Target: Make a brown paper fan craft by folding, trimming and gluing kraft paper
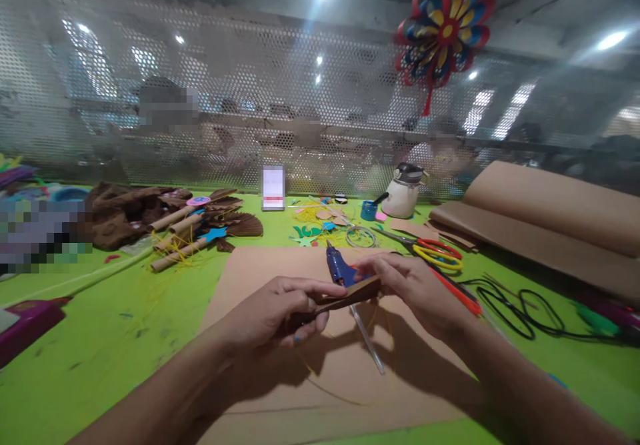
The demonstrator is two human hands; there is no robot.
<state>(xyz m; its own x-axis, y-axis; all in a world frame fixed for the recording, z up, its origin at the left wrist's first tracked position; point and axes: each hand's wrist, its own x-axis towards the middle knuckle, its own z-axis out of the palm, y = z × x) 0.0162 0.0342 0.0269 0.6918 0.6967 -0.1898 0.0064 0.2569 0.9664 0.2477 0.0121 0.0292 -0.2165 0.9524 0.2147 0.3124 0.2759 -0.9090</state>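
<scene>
My left hand (280, 311) and my right hand (410, 285) both grip a brown folded paper strip (350, 295), one at each end, above a brown cardboard sheet (260, 365). The fingers of both hands are closed on the strip. A blue glue gun (339, 268) lies on the cardboard just behind the strip, with its clear glue stick (367, 341) reaching toward me beneath my hands.
Green table (100, 338) holds brown paper fans and rolled tubes (185, 225) at left, yellow and red scissors (437, 251) and a black cord (520, 308) at right, rolled kraft paper (550, 218), a white kettle (403, 191), a mesh screen (250, 98) with people behind it, a paper pinwheel (445, 28).
</scene>
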